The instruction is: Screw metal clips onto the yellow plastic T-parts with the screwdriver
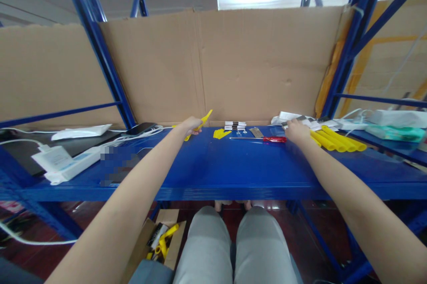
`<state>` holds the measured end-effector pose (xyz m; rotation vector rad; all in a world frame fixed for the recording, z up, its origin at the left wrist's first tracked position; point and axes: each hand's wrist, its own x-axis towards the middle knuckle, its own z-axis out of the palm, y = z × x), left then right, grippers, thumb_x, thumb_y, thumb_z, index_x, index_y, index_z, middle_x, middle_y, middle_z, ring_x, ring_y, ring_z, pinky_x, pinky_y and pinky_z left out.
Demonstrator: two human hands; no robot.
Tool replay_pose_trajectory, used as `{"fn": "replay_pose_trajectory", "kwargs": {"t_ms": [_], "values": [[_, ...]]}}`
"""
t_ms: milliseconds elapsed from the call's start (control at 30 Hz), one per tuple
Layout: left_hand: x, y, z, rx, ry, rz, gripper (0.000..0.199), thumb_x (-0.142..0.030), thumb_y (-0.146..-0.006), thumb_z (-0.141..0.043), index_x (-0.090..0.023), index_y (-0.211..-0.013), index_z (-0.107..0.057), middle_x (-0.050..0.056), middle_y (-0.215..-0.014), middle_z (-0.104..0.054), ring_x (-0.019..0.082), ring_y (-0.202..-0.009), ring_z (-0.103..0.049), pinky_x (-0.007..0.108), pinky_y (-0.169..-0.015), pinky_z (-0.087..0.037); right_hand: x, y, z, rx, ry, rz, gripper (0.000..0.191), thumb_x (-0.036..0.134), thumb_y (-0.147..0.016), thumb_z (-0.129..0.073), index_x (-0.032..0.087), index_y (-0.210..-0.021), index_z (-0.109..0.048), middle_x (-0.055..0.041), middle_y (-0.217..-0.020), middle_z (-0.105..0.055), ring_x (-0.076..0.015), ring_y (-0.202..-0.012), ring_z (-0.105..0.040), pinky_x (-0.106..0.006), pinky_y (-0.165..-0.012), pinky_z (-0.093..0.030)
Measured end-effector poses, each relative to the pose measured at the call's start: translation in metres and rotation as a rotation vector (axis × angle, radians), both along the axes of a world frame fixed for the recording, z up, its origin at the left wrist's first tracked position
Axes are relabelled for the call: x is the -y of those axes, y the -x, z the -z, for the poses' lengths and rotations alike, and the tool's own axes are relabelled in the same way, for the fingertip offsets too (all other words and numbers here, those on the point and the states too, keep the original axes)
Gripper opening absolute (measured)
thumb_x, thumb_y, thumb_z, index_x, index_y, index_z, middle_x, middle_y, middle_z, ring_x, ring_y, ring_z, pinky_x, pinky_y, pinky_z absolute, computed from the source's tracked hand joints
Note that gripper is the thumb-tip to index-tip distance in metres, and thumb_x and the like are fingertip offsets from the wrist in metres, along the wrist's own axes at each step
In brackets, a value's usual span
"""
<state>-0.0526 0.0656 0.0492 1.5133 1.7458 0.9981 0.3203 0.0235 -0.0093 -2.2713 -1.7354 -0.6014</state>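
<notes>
My left hand is closed on a thin yellow piece with a pointed end, held above the blue shelf top near the cardboard. My right hand reaches to the right side, its fingers curled down beside black-and-white packets; what is in the fingers is hidden. Yellow tubes lie side by side just right of that hand. Between my hands lie flat yellow pieces, a small stack of white strips with a dark band, a small grey-brown plate and a red-handled screwdriver.
A white power strip with cables and a dark phone-like slab lie at left. A cardboard sheet backs the blue shelf. Below stands an open box holding yellow tubes. Blue posts rise at both sides.
</notes>
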Motion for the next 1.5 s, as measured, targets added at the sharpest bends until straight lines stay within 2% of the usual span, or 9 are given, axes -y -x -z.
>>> {"fn": "replay_pose_trajectory", "kwargs": {"t_ms": [200,367,433,500,600,800,1033,1300,1500], "values": [[0.017,-0.024,-0.004,0.429,-0.149,0.048,0.017,-0.003,-0.079,-0.051,-0.011,-0.094,-0.056,0.002,-0.067,-0.057,0.009,-0.051,-0.052,0.023,-0.055,-0.048,-0.003,-0.003,0.001,-0.008,-0.019,-0.022,0.041,0.017,-0.086,-0.039,0.009,-0.122,-0.058,-0.0218,-0.122,-0.057,-0.0321,-0.115,-0.052,-0.043,-0.088,-0.045],[0.033,-0.038,0.004,0.650,-0.173,0.205,0.021,0.000,-0.071,-0.059,-0.012,-0.087,-0.053,0.000,-0.065,-0.055,0.008,-0.049,-0.054,0.022,-0.051,-0.046,-0.003,-0.003,0.001,-0.011,-0.010,-0.025,0.041,0.016,-0.086,-0.037,0.009,-0.121,-0.058,-0.0215,-0.122,-0.057,-0.0315,-0.115,-0.052,-0.043,-0.088,-0.045],[0.036,-0.042,0.010,0.650,-0.134,0.247,0.015,-0.004,-0.073,-0.061,-0.013,-0.083,-0.054,0.000,-0.063,-0.056,0.007,-0.045,-0.050,0.021,-0.047,-0.044,-0.002,-0.002,0.001,-0.013,-0.013,-0.027,0.041,0.017,-0.087,-0.037,0.010,-0.121,-0.058,-0.0218,-0.122,-0.057,-0.0315,-0.114,-0.052,-0.043,-0.088,-0.045],[0.037,-0.046,0.017,0.672,-0.101,0.262,0.001,-0.012,-0.082,-0.056,-0.013,-0.082,-0.056,0.000,-0.060,-0.056,0.007,-0.042,-0.047,0.021,-0.043,-0.041,-0.002,-0.001,0.000,-0.015,-0.010,-0.023,0.041,0.017,-0.087,-0.036,0.010,-0.121,-0.058,-0.0218,-0.122,-0.057,-0.0314,-0.114,-0.052,-0.043,-0.088,-0.045],[0.036,-0.048,0.030,0.669,-0.018,0.199,0.010,-0.019,-0.089,-0.051,-0.013,-0.084,-0.057,-0.001,-0.057,-0.054,0.007,-0.040,-0.046,0.021,-0.040,-0.039,0.000,0.000,-0.001,-0.019,0.007,-0.010,0.041,0.018,-0.088,-0.034,0.010,-0.121,-0.058,-0.0211,-0.123,-0.056,-0.0309,-0.115,-0.052,-0.042,-0.089,-0.044],[0.044,-0.045,0.047,0.589,-0.030,0.160,0.016,-0.026,-0.093,-0.047,-0.014,-0.090,-0.057,-0.002,-0.056,-0.053,0.008,-0.038,-0.046,0.020,-0.038,-0.035,0.000,0.001,-0.001,-0.022,0.004,-0.020,0.040,0.017,-0.088,-0.037,0.010,-0.122,-0.058,-0.0215,-0.122,-0.057,-0.0321,-0.115,-0.052,-0.044,-0.089,-0.044],[0.044,-0.045,0.050,0.418,0.043,0.102,0.018,-0.028,-0.090,-0.051,-0.012,-0.092,-0.060,0.000,-0.054,-0.056,0.012,-0.040,-0.050,0.024,-0.043,-0.041,-0.001,0.002,0.002,0.025,0.000,-0.040,0.041,0.018,-0.088,-0.034,0.011,-0.119,-0.060,-0.0208,-0.122,-0.058,-0.0319,-0.114,-0.052,-0.044,-0.088,-0.044],[0.046,-0.043,0.050,0.410,0.012,0.131,0.010,-0.022,-0.085,-0.061,-0.014,-0.089,-0.056,-0.002,-0.057,-0.057,0.010,-0.041,-0.051,0.022,-0.043,-0.042,0.000,0.010,-0.001,0.156,0.000,-0.094,0.041,0.015,-0.091,-0.029,0.009,-0.113,-0.063,-0.0203,-0.113,-0.064,-0.0287,-0.111,-0.057,-0.036,-0.087,-0.043],[0.044,-0.041,0.054,0.360,0.036,0.200,0.012,-0.024,-0.085,-0.061,-0.015,-0.091,-0.055,-0.002,-0.061,-0.058,0.010,-0.041,-0.052,0.022,-0.043,-0.042,0.003,0.015,-0.003,0.190,0.012,-0.150,0.041,0.013,-0.091,-0.029,0.007,-0.111,-0.064,-0.0219,-0.111,-0.065,-0.0292,-0.108,-0.058,-0.038,-0.088,-0.041]]}}
